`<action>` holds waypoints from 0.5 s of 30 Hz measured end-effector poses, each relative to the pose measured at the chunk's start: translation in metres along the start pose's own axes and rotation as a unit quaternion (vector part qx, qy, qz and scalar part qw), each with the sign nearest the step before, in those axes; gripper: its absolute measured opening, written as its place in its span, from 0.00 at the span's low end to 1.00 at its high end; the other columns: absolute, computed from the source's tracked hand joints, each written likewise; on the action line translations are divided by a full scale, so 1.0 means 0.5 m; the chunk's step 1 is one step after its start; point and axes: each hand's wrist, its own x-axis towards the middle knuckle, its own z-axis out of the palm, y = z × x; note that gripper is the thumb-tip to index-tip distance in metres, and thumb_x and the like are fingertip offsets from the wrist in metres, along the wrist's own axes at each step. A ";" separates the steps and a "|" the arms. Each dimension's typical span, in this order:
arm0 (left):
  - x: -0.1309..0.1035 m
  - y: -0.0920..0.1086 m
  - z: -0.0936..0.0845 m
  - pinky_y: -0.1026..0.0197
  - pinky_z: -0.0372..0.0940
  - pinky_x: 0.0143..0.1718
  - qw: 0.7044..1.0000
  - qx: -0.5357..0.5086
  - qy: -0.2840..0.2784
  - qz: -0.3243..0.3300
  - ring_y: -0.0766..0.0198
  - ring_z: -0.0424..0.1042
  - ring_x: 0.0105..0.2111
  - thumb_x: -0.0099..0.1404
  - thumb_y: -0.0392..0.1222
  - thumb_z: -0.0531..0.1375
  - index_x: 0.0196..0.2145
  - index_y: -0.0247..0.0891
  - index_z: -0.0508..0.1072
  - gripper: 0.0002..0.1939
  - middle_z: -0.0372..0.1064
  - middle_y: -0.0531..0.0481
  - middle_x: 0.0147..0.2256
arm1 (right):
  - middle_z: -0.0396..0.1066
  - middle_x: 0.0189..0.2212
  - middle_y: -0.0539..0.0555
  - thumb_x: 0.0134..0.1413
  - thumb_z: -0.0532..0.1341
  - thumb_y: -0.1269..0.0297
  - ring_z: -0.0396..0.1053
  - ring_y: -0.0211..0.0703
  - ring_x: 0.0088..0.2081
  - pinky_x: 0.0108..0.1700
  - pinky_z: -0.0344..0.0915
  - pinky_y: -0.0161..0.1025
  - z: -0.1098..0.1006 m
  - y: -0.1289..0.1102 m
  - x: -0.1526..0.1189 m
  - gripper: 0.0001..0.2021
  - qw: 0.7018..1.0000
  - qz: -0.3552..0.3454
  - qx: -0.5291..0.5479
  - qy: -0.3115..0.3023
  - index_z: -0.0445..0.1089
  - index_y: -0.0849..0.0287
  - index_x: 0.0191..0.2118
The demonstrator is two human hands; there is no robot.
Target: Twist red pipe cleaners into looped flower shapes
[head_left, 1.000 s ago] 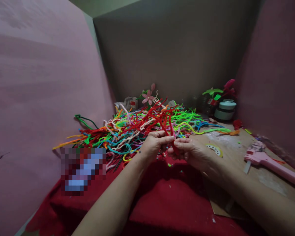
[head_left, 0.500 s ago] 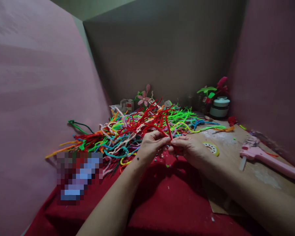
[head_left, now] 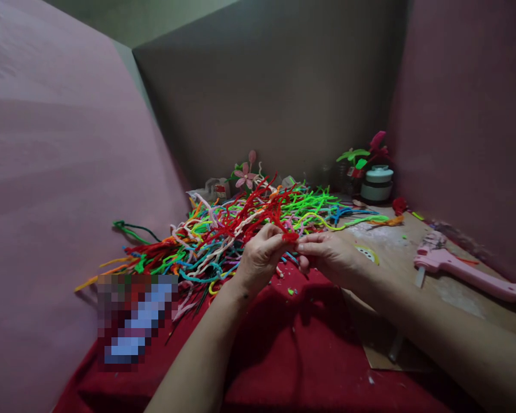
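Between my two hands is a red pipe cleaner [head_left: 289, 237], bent into a small bundle or loop. My left hand [head_left: 264, 255] pinches it from the left, fingers closed. From the right, my right hand [head_left: 327, 252] has thumb and fingertips pressed together at its edge. Just behind the hands lies a big tangled heap of pipe cleaners [head_left: 215, 221] in red, green, white, orange and blue.
A pink glue gun [head_left: 464, 269] lies on the board [head_left: 460, 307] at right, near a yellow tape roll [head_left: 368, 255]. Behind stand a lidded jar [head_left: 377, 183] and a pink pipe-cleaner flower [head_left: 245, 175]. Red cloth [head_left: 279, 355] covers the front; a blurred-out object [head_left: 140, 321] lies left.
The red pipe cleaner stood up as straight ends above my fingertips; now it is folded down compactly between them. My left hand has turned, and the view has shifted slightly.
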 end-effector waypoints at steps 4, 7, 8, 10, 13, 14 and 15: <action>0.001 0.004 -0.003 0.66 0.60 0.33 0.999 0.014 -0.031 -0.026 0.68 0.64 0.32 0.63 0.41 0.51 0.35 0.39 0.74 0.11 0.63 0.48 0.32 | 0.68 0.15 0.52 0.40 0.63 0.64 0.63 0.35 0.19 0.25 0.59 0.35 0.003 -0.003 -0.004 0.07 1.000 -0.004 -0.016 0.000 0.68 0.64 0.23; 0.001 0.002 -0.007 0.65 0.58 0.32 0.994 0.108 -0.012 0.020 0.67 0.61 0.31 0.63 0.41 0.53 0.32 0.40 0.74 0.10 0.62 0.49 0.29 | 0.69 0.16 0.53 0.39 0.63 0.64 0.63 0.35 0.19 0.26 0.59 0.35 0.007 -0.010 -0.009 0.07 0.999 -0.001 -0.050 0.011 0.67 0.64 0.22; 0.001 0.004 -0.009 0.63 0.57 0.33 0.987 0.153 -0.006 0.044 0.65 0.60 0.32 0.62 0.41 0.53 0.31 0.41 0.74 0.09 0.62 0.49 0.29 | 0.69 0.17 0.53 0.39 0.62 0.64 0.62 0.34 0.19 0.26 0.58 0.35 0.008 -0.012 -0.009 0.07 0.997 -0.003 -0.071 0.012 0.67 0.63 0.21; 0.002 0.013 -0.014 0.59 0.56 0.38 0.968 0.237 -0.013 0.084 0.62 0.59 0.35 0.62 0.41 0.53 0.30 0.41 0.73 0.09 0.64 0.48 0.32 | 0.69 0.16 0.52 0.40 0.61 0.64 0.60 0.33 0.18 0.26 0.57 0.34 0.010 -0.015 -0.010 0.08 0.991 -0.014 -0.130 0.014 0.67 0.63 0.19; 0.003 0.031 -0.015 0.55 0.54 0.41 0.957 0.273 -0.062 0.082 0.60 0.60 0.35 0.62 0.39 0.52 0.29 0.38 0.70 0.09 0.66 0.47 0.31 | 0.68 0.16 0.51 0.44 0.58 0.64 0.60 0.34 0.19 0.25 0.56 0.34 0.012 -0.017 -0.011 0.09 0.969 -0.047 -0.241 0.024 0.66 0.62 0.20; 0.002 0.036 -0.014 0.55 0.54 0.40 0.963 0.253 -0.071 0.058 0.60 0.60 0.34 0.61 0.38 0.52 0.27 0.37 0.69 0.09 0.66 0.47 0.29 | 0.67 0.17 0.51 0.45 0.57 0.64 0.60 0.35 0.20 0.26 0.56 0.34 0.013 -0.017 -0.013 0.09 0.953 -0.071 -0.294 0.028 0.66 0.61 0.20; 0.002 0.039 -0.011 0.56 0.54 0.39 0.974 0.214 -0.074 0.016 0.61 0.60 0.32 0.60 0.38 0.52 0.26 0.36 0.68 0.08 0.65 0.48 0.27 | 0.67 0.17 0.51 0.47 0.56 0.65 0.61 0.36 0.20 0.26 0.55 0.35 0.015 -0.016 -0.016 0.09 0.928 -0.101 -0.356 0.037 0.66 0.61 0.20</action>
